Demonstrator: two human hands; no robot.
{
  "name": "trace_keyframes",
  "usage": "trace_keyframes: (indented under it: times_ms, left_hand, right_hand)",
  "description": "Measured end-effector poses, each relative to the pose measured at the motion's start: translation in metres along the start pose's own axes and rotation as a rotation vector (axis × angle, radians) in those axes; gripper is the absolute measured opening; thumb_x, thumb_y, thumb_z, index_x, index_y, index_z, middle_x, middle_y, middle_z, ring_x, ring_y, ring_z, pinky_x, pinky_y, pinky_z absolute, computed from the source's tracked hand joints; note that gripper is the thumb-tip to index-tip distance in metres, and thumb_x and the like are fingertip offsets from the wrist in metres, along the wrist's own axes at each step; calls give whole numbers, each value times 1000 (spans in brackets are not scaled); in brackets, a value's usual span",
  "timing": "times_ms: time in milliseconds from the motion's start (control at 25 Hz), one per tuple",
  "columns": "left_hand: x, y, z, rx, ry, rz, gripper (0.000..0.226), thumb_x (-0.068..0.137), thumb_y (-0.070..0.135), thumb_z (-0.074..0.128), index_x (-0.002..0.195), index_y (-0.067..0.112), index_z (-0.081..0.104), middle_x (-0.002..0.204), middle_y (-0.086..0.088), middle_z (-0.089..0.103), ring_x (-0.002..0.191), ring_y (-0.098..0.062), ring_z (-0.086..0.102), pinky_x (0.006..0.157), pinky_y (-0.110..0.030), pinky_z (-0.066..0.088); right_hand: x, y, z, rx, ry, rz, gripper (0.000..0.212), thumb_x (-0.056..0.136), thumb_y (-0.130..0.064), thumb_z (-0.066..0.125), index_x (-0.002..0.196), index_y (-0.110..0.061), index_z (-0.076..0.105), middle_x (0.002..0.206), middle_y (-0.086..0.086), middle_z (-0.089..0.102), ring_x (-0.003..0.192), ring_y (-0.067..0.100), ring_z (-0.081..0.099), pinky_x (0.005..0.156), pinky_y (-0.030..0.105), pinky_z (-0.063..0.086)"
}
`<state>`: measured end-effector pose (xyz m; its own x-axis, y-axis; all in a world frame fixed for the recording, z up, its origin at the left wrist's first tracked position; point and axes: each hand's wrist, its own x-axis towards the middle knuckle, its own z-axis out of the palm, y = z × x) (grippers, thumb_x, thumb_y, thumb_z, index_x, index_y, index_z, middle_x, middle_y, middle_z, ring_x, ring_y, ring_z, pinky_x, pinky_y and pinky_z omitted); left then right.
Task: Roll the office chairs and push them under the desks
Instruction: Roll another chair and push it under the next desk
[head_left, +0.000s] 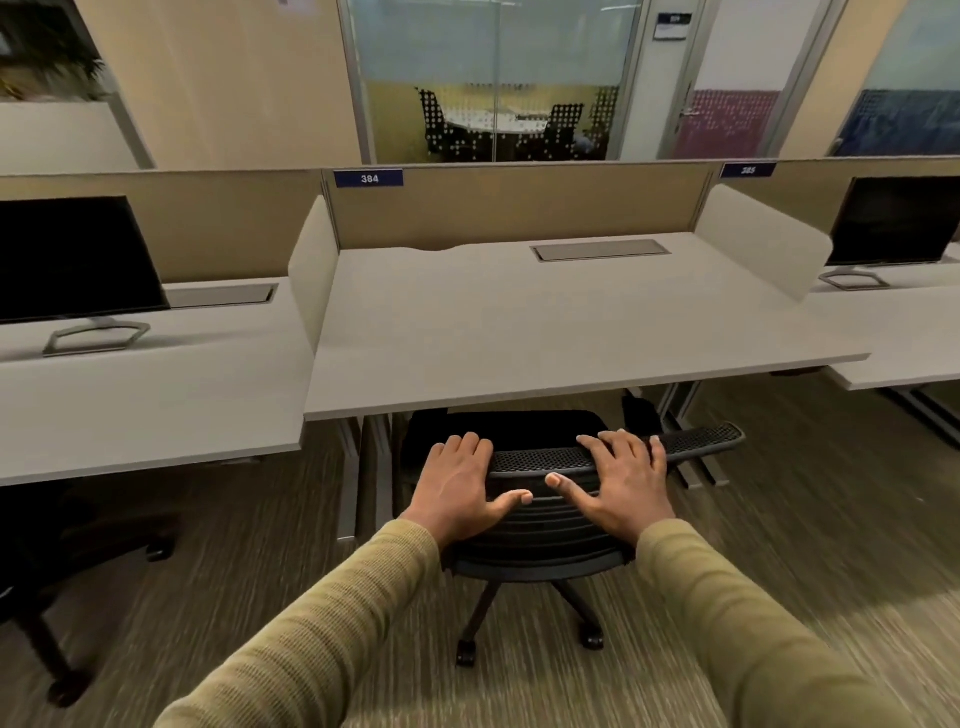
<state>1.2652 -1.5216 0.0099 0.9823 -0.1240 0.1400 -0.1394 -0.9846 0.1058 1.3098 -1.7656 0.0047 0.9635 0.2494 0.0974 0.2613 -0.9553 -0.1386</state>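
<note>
Chair (540, 525): black, on wheels, on the carpet (270, 571) in front of the middle desk (545, 322). Its seat is partly under the front edge of the desk. Its back sticks out toward the person.
Left hand (460, 491): lies flat and open on the top of the chair back, near its left end. The fingers are spread and point at the desk, the thumb points right. It presses on the chair but is not wrapped around it.
Right hand (621, 480): flat and open too, on the top of the chair back, just beside the left hand. The two thumbs nearly meet.
Sleeves (322, 639): olive green, on both arms.
Left desk: has a dark screen (72, 257) near its back edge.
Right desk: has a dark screen (896, 221) too.
Second chair (57, 582): black, blurry, at the left desk.
</note>
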Motion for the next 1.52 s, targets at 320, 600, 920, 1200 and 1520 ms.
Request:
trace_keyframes:
  times_ms: [320, 600, 920, 1200, 1520]
  left_hand:
    - [51, 11, 4, 54, -40, -39, 94, 79, 92, 36, 136, 17, 42, 125, -3, 47, 112, -24, 45, 104, -41, 39]
    - [91, 3, 10, 56, -60, -89, 100, 80, 90, 40, 146, 15, 35, 140, -9, 46, 127, -30, 44, 112, -45, 34]
    - [102, -22, 10, 46, -73, -112, 98, 79, 90, 43, 147, 20, 33, 139, -9, 44, 127, -29, 42, 113, -45, 34]
    - [77, -31, 7, 11, -202, -157, 110, 83, 85, 45, 162, 23, -1, 167, -14, 10, 154, -36, 6, 126, -54, 7]
    - [4, -52, 8, -51, -128, -232, 103, 94, 73, 40, 158, 24, -24, 165, -10, -30, 153, -27, -27, 127, -48, -9]
  right_hand:
    - [90, 32, -8, 28, -133, -59, 115, 58, -105, 6, 151, -42, 31, 163, 1, 25, 154, 24, 3, 120, 57, -14]
    - [150, 42, -6, 47, -150, -122, 118, 53, -107, 7, 150, -44, 34, 163, -1, 25, 154, 25, 4, 121, 59, -10]
    - [163, 28, 4, 64, -151, -146, 113, 56, -106, 9, 151, -47, 28, 166, -2, 19, 154, 25, 2, 119, 62, -12]
    - [149, 0, -4, -34, -242, -58, 116, 64, -101, 14, 158, -33, 16, 169, 7, 3, 154, 30, -9, 118, 64, -12]
    - [95, -78, 14, -7, -191, -119, 111, 79, -91, 29, 158, -26, -15, 163, 12, -29, 148, 35, -30, 121, 59, -12]
